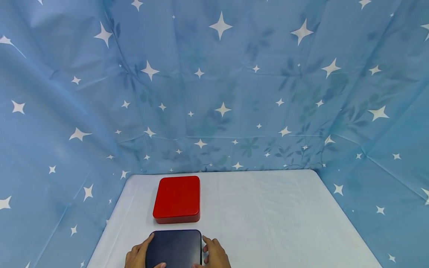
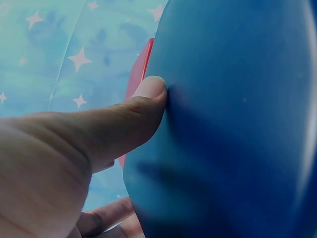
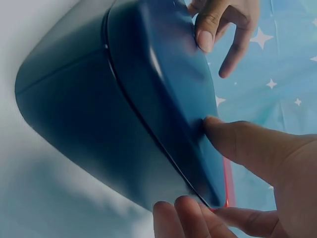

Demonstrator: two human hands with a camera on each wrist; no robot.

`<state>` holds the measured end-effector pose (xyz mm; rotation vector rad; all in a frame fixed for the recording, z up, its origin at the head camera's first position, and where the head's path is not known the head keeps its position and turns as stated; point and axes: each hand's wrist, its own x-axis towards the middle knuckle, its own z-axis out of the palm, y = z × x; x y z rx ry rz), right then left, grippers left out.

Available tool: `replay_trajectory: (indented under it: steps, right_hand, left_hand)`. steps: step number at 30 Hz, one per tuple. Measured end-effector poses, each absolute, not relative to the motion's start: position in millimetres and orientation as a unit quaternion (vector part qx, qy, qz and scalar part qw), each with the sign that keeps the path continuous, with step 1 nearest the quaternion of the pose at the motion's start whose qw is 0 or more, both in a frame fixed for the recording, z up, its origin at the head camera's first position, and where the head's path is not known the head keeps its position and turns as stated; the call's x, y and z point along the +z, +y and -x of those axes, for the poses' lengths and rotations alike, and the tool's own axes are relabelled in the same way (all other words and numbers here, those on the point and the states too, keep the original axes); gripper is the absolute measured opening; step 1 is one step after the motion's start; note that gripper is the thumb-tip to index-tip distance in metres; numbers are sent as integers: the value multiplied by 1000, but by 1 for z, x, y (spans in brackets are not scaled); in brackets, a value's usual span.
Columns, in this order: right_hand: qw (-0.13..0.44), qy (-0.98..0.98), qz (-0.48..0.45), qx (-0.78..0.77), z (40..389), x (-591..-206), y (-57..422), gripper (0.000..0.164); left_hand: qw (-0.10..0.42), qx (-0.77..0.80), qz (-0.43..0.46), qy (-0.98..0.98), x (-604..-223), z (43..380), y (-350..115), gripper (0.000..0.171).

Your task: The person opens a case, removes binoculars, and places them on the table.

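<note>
A dark blue box [image 1: 174, 247] with rounded corners lies at the near edge of the head view, its near side cut off by the frame. A seam between the lid [image 3: 183, 74] and the body [image 3: 84, 114] shows in the right wrist view. My left hand [image 1: 136, 255] holds the box's left side, thumb on the lid's top and fingers along the edge. At the right side, my right hand [image 1: 216, 255] has its thumb on top of the lid and its fingers by the lid's lower rim, near a corner.
A closed red box [image 1: 177, 197] of similar shape sits just beyond the dark blue one. Both are on a white-covered table [image 1: 268, 216]. Blue cloth [image 1: 221, 82] printed with white stars hangs behind and at both sides.
</note>
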<state>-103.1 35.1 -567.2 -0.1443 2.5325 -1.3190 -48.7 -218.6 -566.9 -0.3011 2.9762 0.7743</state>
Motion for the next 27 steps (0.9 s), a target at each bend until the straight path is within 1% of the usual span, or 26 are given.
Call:
replay_trajectory:
  steps: [6, 13, 27]
  right_hand:
    - [148, 873, 51, -461, 104, -568, 35, 79]
    - [151, 871, 38, -466, 105, -568, 34, 78]
    - [143, 860, 55, -486, 105, -568, 37, 78]
  left_hand:
    - [12, 243, 103, 964, -568, 47, -217, 107]
    - [39, 229, 135, 963, -575, 44, -216, 111]
    - [41, 237, 130, 962, -581, 51, -222, 113]
